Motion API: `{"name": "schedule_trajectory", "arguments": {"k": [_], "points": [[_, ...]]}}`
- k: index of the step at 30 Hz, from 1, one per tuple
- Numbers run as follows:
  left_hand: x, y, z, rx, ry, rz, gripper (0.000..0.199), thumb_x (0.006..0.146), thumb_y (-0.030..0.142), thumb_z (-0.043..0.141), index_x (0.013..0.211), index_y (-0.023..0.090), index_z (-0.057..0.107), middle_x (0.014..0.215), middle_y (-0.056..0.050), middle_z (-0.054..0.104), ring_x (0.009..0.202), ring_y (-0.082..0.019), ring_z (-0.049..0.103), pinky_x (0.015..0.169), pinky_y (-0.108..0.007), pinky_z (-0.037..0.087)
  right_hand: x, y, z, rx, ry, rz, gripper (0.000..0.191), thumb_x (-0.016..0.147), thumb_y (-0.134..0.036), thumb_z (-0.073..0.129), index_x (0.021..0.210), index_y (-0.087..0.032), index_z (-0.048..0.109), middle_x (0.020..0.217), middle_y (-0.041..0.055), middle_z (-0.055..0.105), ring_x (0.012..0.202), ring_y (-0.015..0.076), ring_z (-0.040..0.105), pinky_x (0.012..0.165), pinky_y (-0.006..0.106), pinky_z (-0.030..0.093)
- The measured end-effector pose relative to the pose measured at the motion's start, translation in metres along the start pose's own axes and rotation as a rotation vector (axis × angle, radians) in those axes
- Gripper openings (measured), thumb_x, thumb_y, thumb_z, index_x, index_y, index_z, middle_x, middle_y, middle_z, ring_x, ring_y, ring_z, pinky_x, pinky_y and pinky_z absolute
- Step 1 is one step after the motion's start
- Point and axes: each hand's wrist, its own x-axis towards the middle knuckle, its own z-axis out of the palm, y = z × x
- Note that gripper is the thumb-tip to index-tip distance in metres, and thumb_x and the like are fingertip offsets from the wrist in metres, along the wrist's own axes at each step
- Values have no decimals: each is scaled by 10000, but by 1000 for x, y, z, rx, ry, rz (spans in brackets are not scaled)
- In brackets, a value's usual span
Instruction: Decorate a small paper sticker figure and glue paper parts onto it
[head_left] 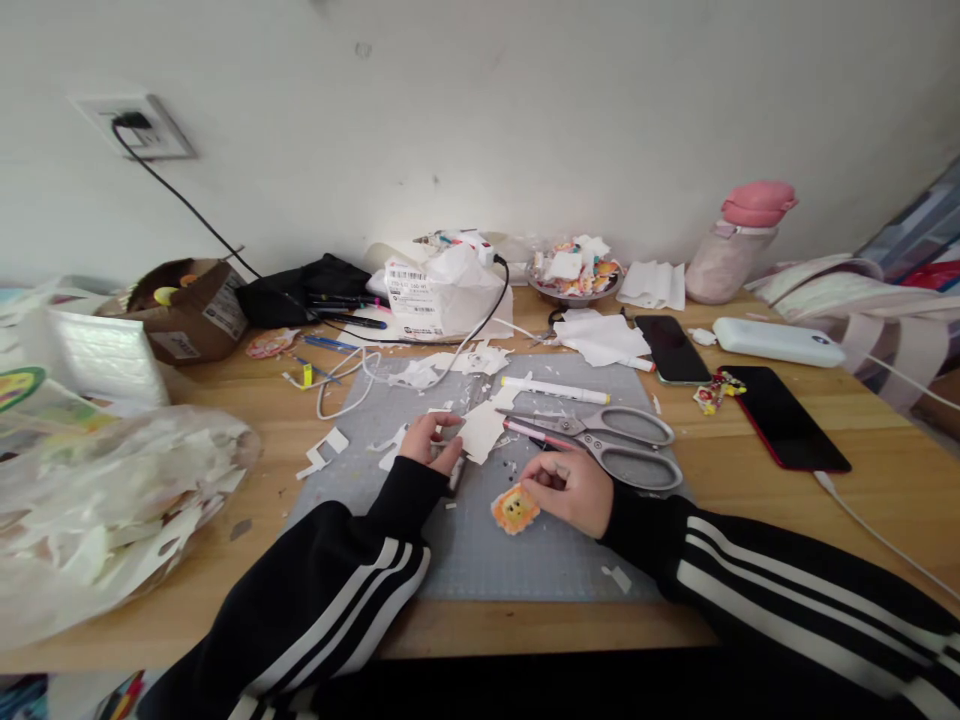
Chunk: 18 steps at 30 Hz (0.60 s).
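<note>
My right hand pinches the right edge of a small orange and yellow paper cutout with a face, over the grey cutting mat. My left hand rests on the mat with thumb and fingers apart, beside a piece of cream paper. Under its fingertips is a small dark-edged item that I cannot make out. Grey-handled scissors lie behind my right hand, with a pink-and-white marker at their blades. A white marker with yellow ends lies farther back.
Phones and a power bank lie right, near a pink-lidded bottle. A bowl of cutouts and white packet stand behind. Left are a cardboard box, a plastic bag of scraps and cables.
</note>
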Motion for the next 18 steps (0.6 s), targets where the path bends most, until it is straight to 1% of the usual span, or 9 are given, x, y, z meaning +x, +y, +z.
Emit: {"name": "schedule_trajectory", "arguments": {"k": [2, 4, 7, 11, 13, 14, 16, 18], "points": [[1, -4, 1, 61, 47, 7, 238, 703, 300, 590, 919, 200, 606, 901, -53, 598, 743, -184, 539, 712, -331, 450, 0, 0, -1, -28, -4, -12, 137, 718, -278, 571, 676, -173, 647, 491, -39, 498, 436, 73, 384, 419, 201, 285], [1, -5, 4, 92, 61, -4, 261, 710, 327, 601, 941, 206, 605, 894, -57, 627, 749, -195, 544, 748, -361, 444, 0, 1, -1, -55, -7, -28, 144, 718, -285, 578, 673, -175, 659, 484, -39, 504, 436, 77, 392, 425, 207, 286], [-1, -6, 8, 85, 32, -19, 281, 736, 342, 588, 988, 218, 592, 828, -28, 656, 728, -181, 563, 729, -332, 456, 0, 3, -1, -91, -7, -53, 158, 722, -288, 580, 675, -176, 681, 461, -39, 501, 427, 80, 395, 431, 215, 285], [-2, -6, 7, 2, -56, -3, 304, 753, 320, 573, 1042, 231, 594, 793, -9, 672, 681, -163, 584, 660, -282, 467, 1, 5, 1, -136, -6, -87, 162, 731, -278, 581, 709, -181, 708, 449, -40, 500, 423, 80, 392, 440, 214, 287], [-1, -7, 7, 11, -96, 41, 272, 756, 305, 562, 1010, 238, 632, 764, -7, 675, 669, -165, 588, 655, -279, 466, 2, 6, 1, -154, -2, -97, 157, 734, -271, 583, 718, -185, 713, 451, -41, 504, 423, 79, 391, 443, 211, 291], [0, -7, 7, 34, -111, 78, 245, 756, 293, 553, 970, 239, 659, 761, -11, 678, 682, -170, 594, 677, -286, 466, 1, 6, 1, -161, -1, -100, 156, 735, -270, 584, 722, -185, 714, 456, -40, 509, 423, 78, 393, 443, 209, 294], [2, -8, 8, 88, -121, 152, 212, 753, 269, 538, 886, 231, 699, 791, -28, 690, 740, -184, 607, 759, -313, 459, 1, 5, 1, -173, -4, -104, 156, 738, -274, 586, 731, -182, 713, 469, -37, 520, 424, 79, 400, 443, 208, 299], [4, -9, 9, 117, -109, 189, 219, 751, 258, 529, 863, 215, 712, 851, -51, 698, 810, -201, 612, 833, -342, 442, 1, 5, 0, -180, -10, -109, 159, 743, -279, 586, 740, -181, 709, 479, -34, 529, 426, 80, 410, 444, 207, 304]]}}
